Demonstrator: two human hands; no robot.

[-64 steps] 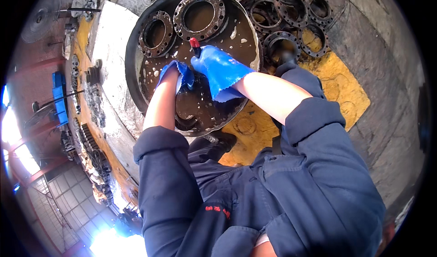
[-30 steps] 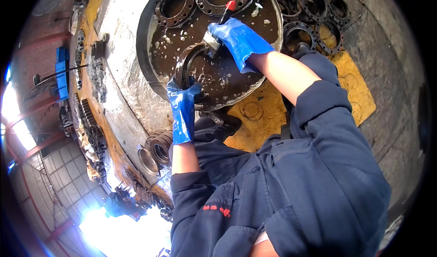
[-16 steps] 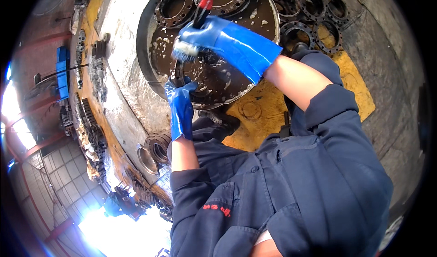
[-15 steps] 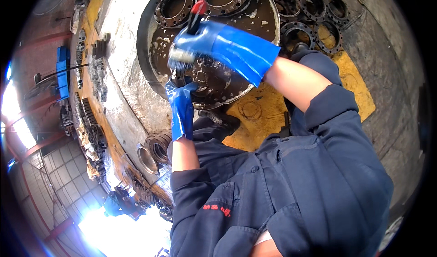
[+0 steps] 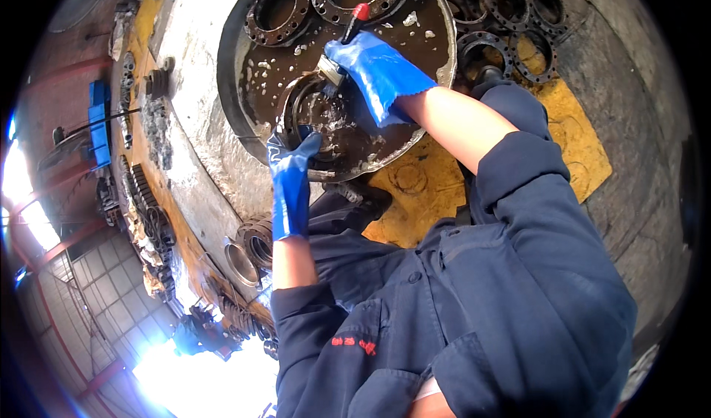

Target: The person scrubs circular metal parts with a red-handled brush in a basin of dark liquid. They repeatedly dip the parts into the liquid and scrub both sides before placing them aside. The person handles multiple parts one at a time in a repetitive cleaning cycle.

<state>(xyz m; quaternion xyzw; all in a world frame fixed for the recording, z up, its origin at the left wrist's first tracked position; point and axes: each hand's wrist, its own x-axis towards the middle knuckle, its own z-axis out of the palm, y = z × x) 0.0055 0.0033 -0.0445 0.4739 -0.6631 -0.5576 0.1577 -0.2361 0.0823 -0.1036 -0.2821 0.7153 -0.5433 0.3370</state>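
A round metal tub (image 5: 235, 95) of murky brown liquid stands in front of me. My left hand (image 5: 292, 157), in a blue rubber glove, grips the near-left rim of a dark metal ring (image 5: 287, 110) that lies partly in the liquid. My right hand (image 5: 364, 56), gloved the same way, is closed round the black handle of a brush (image 5: 357, 22) with a red end. The brush's pale head meets the ring's far side. Two rusty flanges with bolt holes, a left flange (image 5: 255, 31) and a right flange (image 5: 391, 4), rest at the tub's far edge.
Several rusty flanges (image 5: 485, 41) are piled right of the tub. A yellow mat (image 5: 415, 184) lies under my feet. More metal rings (image 5: 255, 244) stand at the left by my knee, and a row of dark metal parts (image 5: 144, 188) runs along the left.
My right hand has swung right with the brush, from the ring's left side to its far side. My left hand stays on the ring and has shifted slightly.
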